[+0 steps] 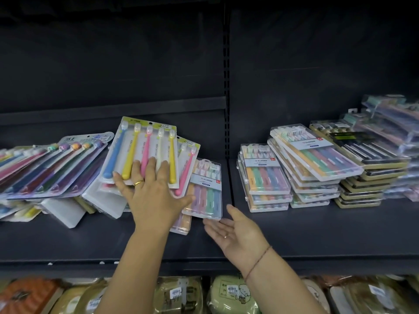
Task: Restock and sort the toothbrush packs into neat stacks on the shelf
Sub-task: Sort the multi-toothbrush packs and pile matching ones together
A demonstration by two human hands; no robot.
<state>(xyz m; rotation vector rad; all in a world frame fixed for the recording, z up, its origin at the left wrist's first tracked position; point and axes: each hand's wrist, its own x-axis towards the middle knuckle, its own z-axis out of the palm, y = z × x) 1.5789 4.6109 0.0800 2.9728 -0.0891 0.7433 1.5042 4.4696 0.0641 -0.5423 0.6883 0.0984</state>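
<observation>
Pressing flat on a carded pack (145, 150), our left hand (154, 196) lies with fingers straight and spread, gripping nothing; a gold ring (138, 183) sits on one finger. That pack, left of the upright (226, 98), has a white card edged in yellow-green and five brushes side by side under a clear blister: blue, yellow, pink, cream, yellow, heads away from us. It tilts, resting on a second pack (188, 159) of the same kind, whose pink brush shows nearer the upright. Closest to the upright on that side, a clear case (207, 189) holds pastel brushes behind a white label with a red tag; it lies atop another case.

Our right hand (238, 234), below the foot of the upright, is palm up and wide open, holding nothing. Its fingertips are just under the case's near corner; we cannot tell whether they touch it. A thin red cord (258, 261) circles that wrist.

Far left of the upright, a loose pile (52, 171) of long carded packs with coloured caps slants over white boxes (65, 211). Right of the upright stand neater stacks: a short stack (265, 177) of clear cases closest, a leaning stack (310, 159) next, black-and-gold packs (367, 177) beyond, then a blurred heap (390, 118) farthest out. All rest on the dark shelf (317, 234).
</observation>
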